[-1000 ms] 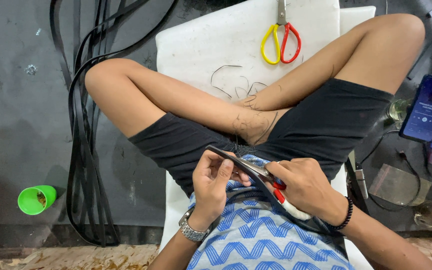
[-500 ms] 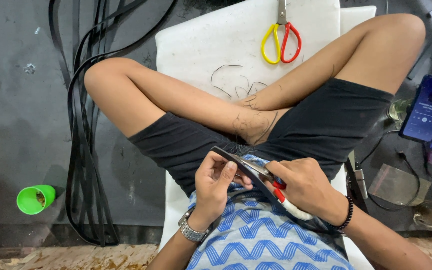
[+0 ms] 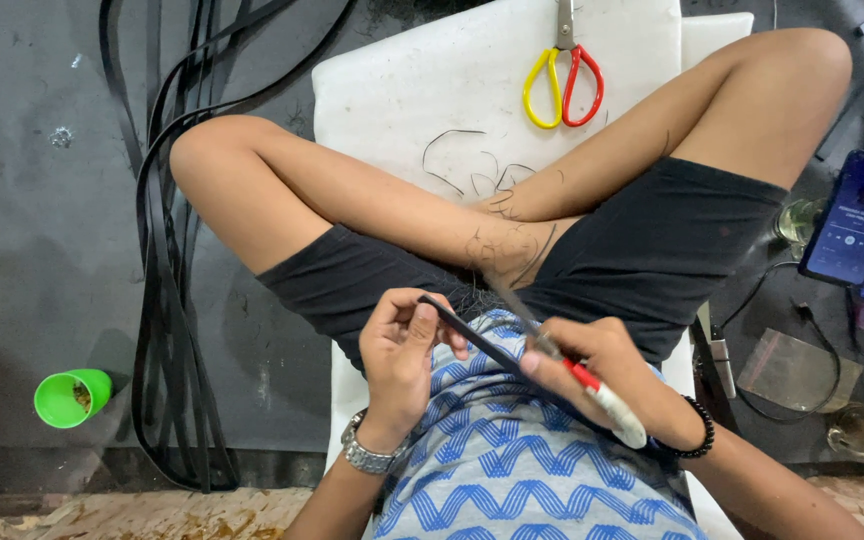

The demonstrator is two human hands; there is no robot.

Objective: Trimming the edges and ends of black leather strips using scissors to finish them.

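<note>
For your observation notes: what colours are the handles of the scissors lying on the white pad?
Scissors: one yellow handle, one red; head view.

Room over the lap is tight: left hand [image 3: 399, 350] and right hand [image 3: 602, 375] are boxed in by crossed legs [image 3: 372, 205] just ahead and the torso behind. The gap btwn the hands is bridged by a black strip [image 3: 477, 345], w/ the red-and-white tool [image 3: 592, 390] slanting across the right side.

Fwd reach is blocked by shins; beyond them the white cushion [image 3: 402, 90] offers open surface, interrupted by thin black trimmings [image 3: 462, 160] and scissors [image 3: 562, 75] at the far edge.

Left side: floor is crossed by a bundle of black strips [image 3: 167, 300]; green cup [image 3: 72, 397] stands beyond it.

Right side is crowded: phone [image 3: 855, 230], cable [image 3: 782, 300], plastic bag [image 3: 797, 372], bottles.
</note>
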